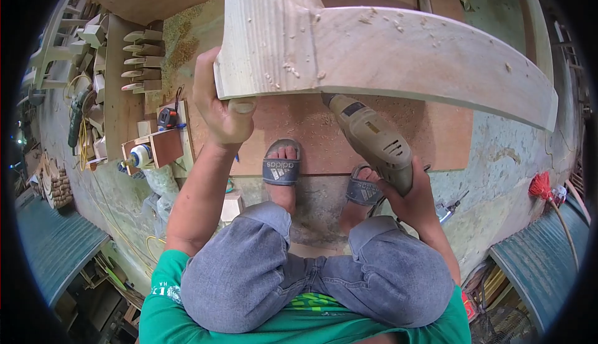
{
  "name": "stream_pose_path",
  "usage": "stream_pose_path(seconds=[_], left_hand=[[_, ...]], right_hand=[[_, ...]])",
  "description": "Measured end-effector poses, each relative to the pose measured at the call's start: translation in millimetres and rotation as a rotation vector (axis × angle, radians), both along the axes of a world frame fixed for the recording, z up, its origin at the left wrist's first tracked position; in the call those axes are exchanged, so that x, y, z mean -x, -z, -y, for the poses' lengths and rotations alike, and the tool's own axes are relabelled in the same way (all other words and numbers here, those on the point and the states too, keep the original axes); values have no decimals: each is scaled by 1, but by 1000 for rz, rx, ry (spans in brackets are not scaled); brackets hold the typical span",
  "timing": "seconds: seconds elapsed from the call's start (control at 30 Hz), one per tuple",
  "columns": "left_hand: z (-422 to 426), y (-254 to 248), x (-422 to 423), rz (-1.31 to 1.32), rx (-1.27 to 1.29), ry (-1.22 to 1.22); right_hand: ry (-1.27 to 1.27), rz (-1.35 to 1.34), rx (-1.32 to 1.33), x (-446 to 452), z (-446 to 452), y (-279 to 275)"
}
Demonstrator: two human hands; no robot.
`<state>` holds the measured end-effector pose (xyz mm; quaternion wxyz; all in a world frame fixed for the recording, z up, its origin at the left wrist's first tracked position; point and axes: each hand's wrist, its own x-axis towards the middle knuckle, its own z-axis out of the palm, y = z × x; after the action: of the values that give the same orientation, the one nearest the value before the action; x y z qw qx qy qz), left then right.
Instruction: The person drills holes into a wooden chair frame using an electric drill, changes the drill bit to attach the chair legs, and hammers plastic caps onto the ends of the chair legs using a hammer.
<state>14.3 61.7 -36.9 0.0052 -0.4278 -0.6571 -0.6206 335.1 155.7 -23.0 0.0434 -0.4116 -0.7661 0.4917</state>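
Pale wooden frame (398,57) sits pinched at its corner by left fingers (205,73) — right fingers (420,174) wrap a drill (372,133).

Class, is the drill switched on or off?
Cannot tell: the right hand grips the drill, but its nose ends at the lower edge of the wooden frame, no bit shows, and nothing visible reveals spinning.

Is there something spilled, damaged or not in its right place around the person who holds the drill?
Wood shavings lie scattered over the pale wooden frame and the board below, like drilling debris. The open-toed slides look unwise: bare toes are near the drill in the right hand. I see no clear damage.
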Motion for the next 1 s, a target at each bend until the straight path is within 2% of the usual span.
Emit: stream_pose_path(seconds=[0.17,0.37,0.47,0.9,1.0], left_hand=[[2,3,3,-24,-1,4],[0,3,3,-24,-15,8],[1,2,2,-17,2,-3],[0,7,3,-21,-5,-21],[0,8,-2,-141,-118,-106]], right_hand=[[12,-82,4,-3,0,7],[287,-97,369,-20,-23,25],[341,-152,457,-18,-26,20],[300,-189,490,-25,-38,28],[310,-196,524,-25,-39,28]])
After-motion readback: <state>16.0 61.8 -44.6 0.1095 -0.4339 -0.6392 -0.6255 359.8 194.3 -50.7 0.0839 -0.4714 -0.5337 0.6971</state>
